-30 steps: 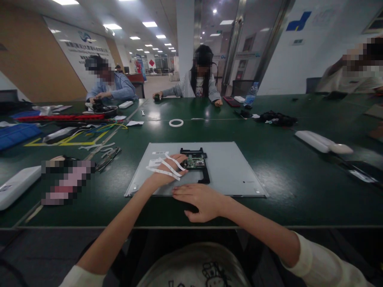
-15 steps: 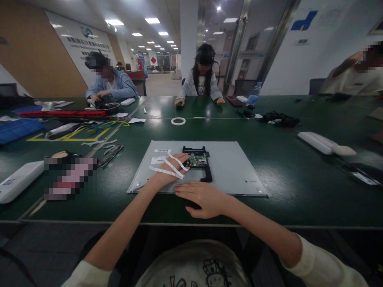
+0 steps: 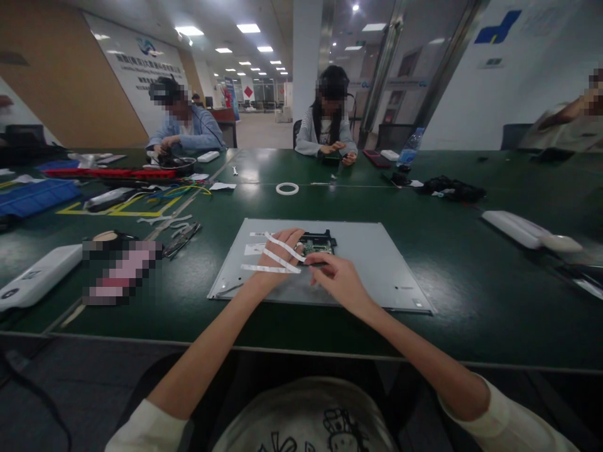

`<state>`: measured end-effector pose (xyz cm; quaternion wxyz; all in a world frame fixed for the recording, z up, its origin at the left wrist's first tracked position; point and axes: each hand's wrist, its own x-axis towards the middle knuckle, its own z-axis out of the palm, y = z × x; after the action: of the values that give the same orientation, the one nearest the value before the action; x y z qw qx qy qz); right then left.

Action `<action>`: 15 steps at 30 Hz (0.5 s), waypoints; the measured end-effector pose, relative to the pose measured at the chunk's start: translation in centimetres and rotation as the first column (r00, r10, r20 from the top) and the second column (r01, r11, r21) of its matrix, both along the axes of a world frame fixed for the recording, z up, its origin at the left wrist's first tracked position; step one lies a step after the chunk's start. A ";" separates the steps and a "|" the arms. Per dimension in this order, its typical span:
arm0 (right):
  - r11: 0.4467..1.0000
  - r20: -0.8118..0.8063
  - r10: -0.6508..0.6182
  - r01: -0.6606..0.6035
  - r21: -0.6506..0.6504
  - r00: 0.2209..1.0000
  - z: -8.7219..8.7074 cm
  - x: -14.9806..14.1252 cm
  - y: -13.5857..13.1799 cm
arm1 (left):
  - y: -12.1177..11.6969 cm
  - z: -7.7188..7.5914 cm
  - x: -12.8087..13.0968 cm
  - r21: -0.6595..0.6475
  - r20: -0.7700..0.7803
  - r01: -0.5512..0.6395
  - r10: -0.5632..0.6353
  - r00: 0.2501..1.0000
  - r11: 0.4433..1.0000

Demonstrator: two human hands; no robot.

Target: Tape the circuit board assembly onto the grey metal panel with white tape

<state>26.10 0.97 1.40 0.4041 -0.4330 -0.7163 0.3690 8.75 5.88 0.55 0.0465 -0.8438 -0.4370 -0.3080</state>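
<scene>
1. A flat grey panel point(image 3: 372, 263) lies on the table point(image 3: 452, 251), carrying a green circuit board point(image 3: 321, 247) and black frame point(image 3: 325, 235).
2. White strips point(image 3: 271, 269) cross the left hand point(image 3: 280, 252) over it, grip impossible to tell.
3. The right hand point(image 3: 342, 279) bends its fingers at one strip's end; whether clamped, cannot tell.

Three white strips point(image 3: 264, 269), one grey panel point(image 3: 367, 263), one circuit board point(image 3: 321, 246), one white ring point(image 3: 287, 193) and one plastic bottle point(image 3: 411, 149) can be counted.
</scene>
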 end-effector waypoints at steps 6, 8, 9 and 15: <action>0.967 -0.018 0.173 -0.173 -0.189 0.985 0.2 -1.6 1.5 | 0.0 0.0 -0.2 -0.029 0.000 -0.033 0.033 0.999 0.999; 0.952 0.006 0.234 -0.227 -0.206 0.972 0.1 -1.7 1.8 | 0.0 0.1 -0.2 -0.041 0.004 -0.035 0.035 0.999 0.999; 0.948 0.015 0.246 -0.237 -0.212 0.969 0.0 -1.7 1.9 | 0.0 0.1 -0.2 -0.043 0.004 -0.033 0.033 0.999 0.999; 0.903 -0.054 0.350 -0.352 -0.246 0.935 0.7 -1.6 0.3 | 0.4 -0.4 -0.8 -0.015 0.025 -0.086 0.086 0.996 0.996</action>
<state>24.47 1.27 2.15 0.2758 -0.3434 -0.7280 0.5254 7.97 6.32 0.12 0.0483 -0.8206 -0.4756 -0.3132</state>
